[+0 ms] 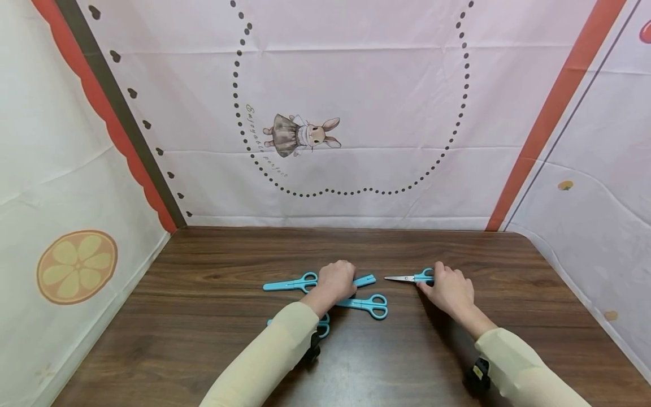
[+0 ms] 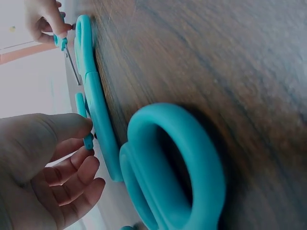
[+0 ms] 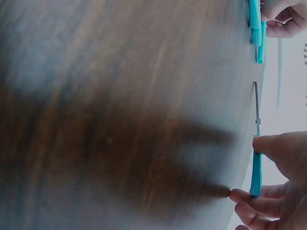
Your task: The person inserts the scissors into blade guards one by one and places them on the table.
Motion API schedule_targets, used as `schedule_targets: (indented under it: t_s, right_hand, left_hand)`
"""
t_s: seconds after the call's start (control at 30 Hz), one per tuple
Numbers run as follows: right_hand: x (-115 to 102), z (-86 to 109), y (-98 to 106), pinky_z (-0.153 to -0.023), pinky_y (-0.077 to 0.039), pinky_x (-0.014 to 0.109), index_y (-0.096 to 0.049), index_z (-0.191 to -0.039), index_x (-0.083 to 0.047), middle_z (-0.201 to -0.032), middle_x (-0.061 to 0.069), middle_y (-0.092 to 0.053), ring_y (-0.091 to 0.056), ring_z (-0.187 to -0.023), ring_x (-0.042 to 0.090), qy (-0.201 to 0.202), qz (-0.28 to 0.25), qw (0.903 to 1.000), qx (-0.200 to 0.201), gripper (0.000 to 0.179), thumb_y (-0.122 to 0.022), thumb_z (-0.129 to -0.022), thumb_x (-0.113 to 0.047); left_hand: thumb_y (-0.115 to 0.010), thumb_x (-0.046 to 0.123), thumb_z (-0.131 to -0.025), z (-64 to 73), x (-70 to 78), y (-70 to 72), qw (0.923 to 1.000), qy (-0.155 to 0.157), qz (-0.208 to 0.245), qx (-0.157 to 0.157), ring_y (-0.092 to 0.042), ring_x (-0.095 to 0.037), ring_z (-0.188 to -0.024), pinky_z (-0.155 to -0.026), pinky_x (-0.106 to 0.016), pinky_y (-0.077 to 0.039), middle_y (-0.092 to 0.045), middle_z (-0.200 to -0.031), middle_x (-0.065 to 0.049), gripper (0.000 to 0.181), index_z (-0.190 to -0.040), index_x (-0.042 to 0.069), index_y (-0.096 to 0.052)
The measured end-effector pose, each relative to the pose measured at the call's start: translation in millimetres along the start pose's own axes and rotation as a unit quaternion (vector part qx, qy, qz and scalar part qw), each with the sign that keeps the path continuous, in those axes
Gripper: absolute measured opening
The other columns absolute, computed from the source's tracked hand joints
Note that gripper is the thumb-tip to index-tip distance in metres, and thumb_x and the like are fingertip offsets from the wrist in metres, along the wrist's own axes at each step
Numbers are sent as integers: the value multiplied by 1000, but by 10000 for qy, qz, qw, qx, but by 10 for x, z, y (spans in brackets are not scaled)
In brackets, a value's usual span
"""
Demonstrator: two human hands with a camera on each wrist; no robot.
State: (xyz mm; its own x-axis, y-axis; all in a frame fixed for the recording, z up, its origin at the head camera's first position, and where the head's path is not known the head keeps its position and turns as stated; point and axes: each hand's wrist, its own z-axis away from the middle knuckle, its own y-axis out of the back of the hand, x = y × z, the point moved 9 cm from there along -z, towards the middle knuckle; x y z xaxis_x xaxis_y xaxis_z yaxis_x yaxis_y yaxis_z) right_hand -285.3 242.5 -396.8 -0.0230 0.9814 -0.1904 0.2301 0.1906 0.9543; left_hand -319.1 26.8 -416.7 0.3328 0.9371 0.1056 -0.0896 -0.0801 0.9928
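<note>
My right hand (image 1: 452, 291) grips a pair of scissors (image 1: 424, 276) by the light blue handles. Their bare metal blades point left, just over the table in the right wrist view, with the thumb (image 3: 268, 143) on the handle. My left hand (image 1: 337, 281) pinches a light blue blade cover (image 1: 365, 280) between thumb and fingers. A short gap separates the cover from the blade tips. Close under the left hand lies a second pair of scissors (image 1: 366, 304), its blades in a blue cover. Another covered pair (image 1: 282, 285) lies to the left of that hand.
A further pair of blue scissors (image 1: 324, 325) lies nearer to me, partly hidden by the left sleeve (image 1: 274, 350). Everything rests on a dark brown wooden table (image 1: 213, 316). Printed cloth (image 1: 386, 113) hangs behind the table and at both sides.
</note>
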Motion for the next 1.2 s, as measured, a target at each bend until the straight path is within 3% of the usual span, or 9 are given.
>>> schedule_targets:
  t_s: [0.23, 0.4, 0.6, 0.87, 1.2]
  right_hand:
    - [0, -3, 16, -59, -43, 52, -56, -98, 4, -83, 17, -63, -56, -77, 39, 20, -35, 9999, 132, 46, -68, -78, -36]
    - [-9, -2, 23, -57, -44, 51, -57, -99, 5, -81, 17, -62, -57, -75, 38, 61, -14, 9999, 131, 46, -68, -78, -35]
    - [-17, 6, 44, -53, -45, 49, -58, -100, 7, -79, 18, -61, -57, -71, 37, 130, -2, 9997, 188, 47, -68, -78, -34]
    - [-2, 8, 44, -43, -41, 42, -59, -90, 2, -68, 10, -59, -54, -56, 27, -1, -86, 9998, 204, 42, -68, -77, -37]
    - [-17, 6, 90, -40, -38, 40, -60, -88, 0, -64, 8, -58, -52, -51, 25, 208, -145, 9975, 667, 40, -71, -74, -36]
  left_hand:
    - [-63, 26, -85, 13, -12, -14, 9999, -15, 130, -53, -47, -12, -53, -44, -28, -37, -51, -68, 3, 25, -63, 17, -54]
    - [-63, 27, -85, 31, -14, 7, 9999, -93, 117, -6, -46, -12, -55, -45, -29, -37, -50, -71, 4, 23, -66, 18, -53]
    - [-63, 27, -85, 45, -24, 33, 9997, -154, 175, 5, -48, -12, -51, -43, -29, -36, -51, -62, 4, 20, -69, 18, -55]
    - [-63, 27, -86, 89, -21, 73, 9994, -311, 67, 112, -48, -13, -52, -43, -29, -38, -51, -64, 5, 16, -74, 19, -55]
    - [-62, 27, -86, 136, -22, 133, 9982, -528, -15, 286, -47, -11, -51, -41, -28, -36, -51, -66, 6, 11, -78, 20, -57]
